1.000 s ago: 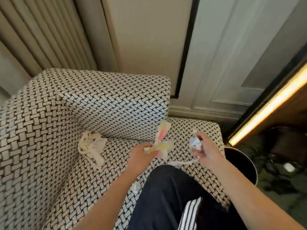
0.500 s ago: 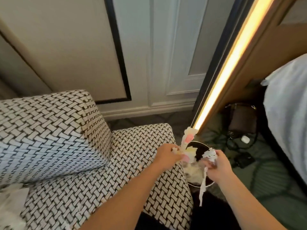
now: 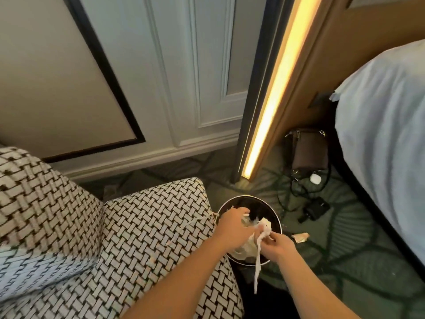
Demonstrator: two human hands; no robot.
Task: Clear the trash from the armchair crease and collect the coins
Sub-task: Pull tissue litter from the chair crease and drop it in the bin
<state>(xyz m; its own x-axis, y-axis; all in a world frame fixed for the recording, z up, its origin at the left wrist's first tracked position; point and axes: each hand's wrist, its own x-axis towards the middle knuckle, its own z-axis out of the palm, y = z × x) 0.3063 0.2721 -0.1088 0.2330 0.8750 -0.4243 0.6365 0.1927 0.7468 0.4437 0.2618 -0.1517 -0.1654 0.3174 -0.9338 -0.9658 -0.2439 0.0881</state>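
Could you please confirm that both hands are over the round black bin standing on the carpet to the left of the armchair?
Not quite. The head view shows the bin standing to the right of the armchair, not the left. Both the left hand and the right hand, which grips white paper, are indeed over it, on the carpet.

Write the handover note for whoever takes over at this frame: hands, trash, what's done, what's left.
Left hand: over the waste bin, fingers against the tissue wad; grip unclear.
Right hand: pinches the wad, a strip dangling below it.
Done: pale trash already lies in the bin.
Left: drop the wad; pick up the scrap on the carpet beside the bin; probably recheck the armchair crease, which is out of view. No coins visible.
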